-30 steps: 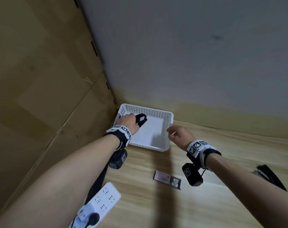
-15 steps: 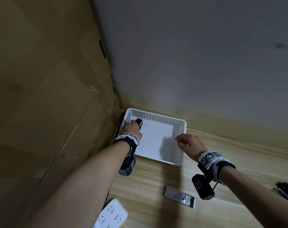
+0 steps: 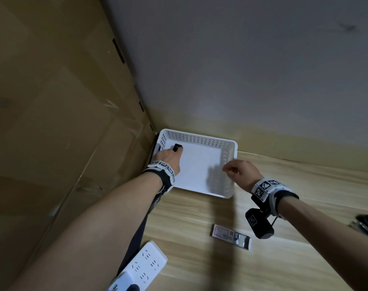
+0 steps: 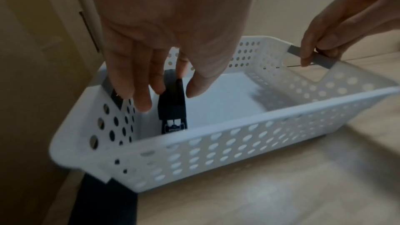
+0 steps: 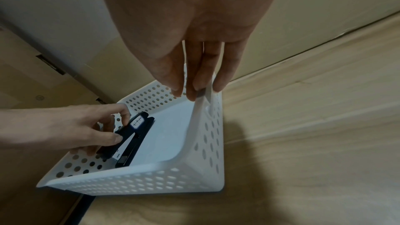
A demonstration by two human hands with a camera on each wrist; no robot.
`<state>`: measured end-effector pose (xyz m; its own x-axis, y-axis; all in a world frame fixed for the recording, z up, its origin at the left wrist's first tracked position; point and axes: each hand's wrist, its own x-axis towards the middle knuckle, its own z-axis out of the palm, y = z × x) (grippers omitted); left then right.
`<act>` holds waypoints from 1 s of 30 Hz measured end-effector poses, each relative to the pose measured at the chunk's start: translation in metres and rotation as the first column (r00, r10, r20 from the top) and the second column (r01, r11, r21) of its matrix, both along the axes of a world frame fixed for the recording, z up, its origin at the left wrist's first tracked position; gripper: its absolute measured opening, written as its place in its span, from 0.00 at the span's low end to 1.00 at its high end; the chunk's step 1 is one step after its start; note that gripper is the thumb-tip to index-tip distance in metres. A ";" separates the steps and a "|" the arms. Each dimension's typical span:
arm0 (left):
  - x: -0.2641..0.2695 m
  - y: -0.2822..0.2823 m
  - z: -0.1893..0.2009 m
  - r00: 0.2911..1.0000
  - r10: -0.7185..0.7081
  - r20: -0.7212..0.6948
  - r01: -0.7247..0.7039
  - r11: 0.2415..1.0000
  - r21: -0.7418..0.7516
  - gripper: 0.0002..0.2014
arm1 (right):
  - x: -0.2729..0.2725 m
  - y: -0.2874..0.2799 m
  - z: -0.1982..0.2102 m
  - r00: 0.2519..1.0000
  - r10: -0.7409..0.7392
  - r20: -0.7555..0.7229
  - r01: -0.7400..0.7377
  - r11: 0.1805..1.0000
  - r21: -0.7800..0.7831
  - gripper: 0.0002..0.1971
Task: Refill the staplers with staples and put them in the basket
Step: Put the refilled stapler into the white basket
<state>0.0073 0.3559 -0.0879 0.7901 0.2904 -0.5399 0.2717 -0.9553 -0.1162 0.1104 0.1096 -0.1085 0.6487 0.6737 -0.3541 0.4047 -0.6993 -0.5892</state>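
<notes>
A white perforated basket (image 3: 199,137) sits on the wooden desk in the corner. My left hand (image 3: 170,154) reaches into its left end and grips a black stapler (image 3: 177,147). In the left wrist view the stapler (image 4: 173,114) hangs nose down between thumb and fingers, low inside the basket (image 4: 238,134). The right wrist view shows the stapler (image 5: 132,138) close to the left wall, with its label facing up. My right hand (image 3: 229,170) pinches the handle on the basket's right rim (image 5: 207,95). A second black stapler (image 3: 366,225) lies at the far right.
A small box of staples (image 3: 231,236) lies on the desk in front of the basket. A white power strip (image 3: 143,267) sits at the near left with a dark strap beside it. Cardboard boxes (image 3: 63,122) wall off the left and a grey wall stands behind.
My left hand has carried the stapler from above the basket's middle down to its left side. My right hand has stayed at the right rim. The head view has shifted.
</notes>
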 end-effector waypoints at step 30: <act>0.023 0.012 0.012 0.994 0.044 -0.096 -0.032 0.992 0.122 0.21 | -0.010 -0.008 0.002 0.999 -0.045 0.004 0.045 0.998 0.032 0.11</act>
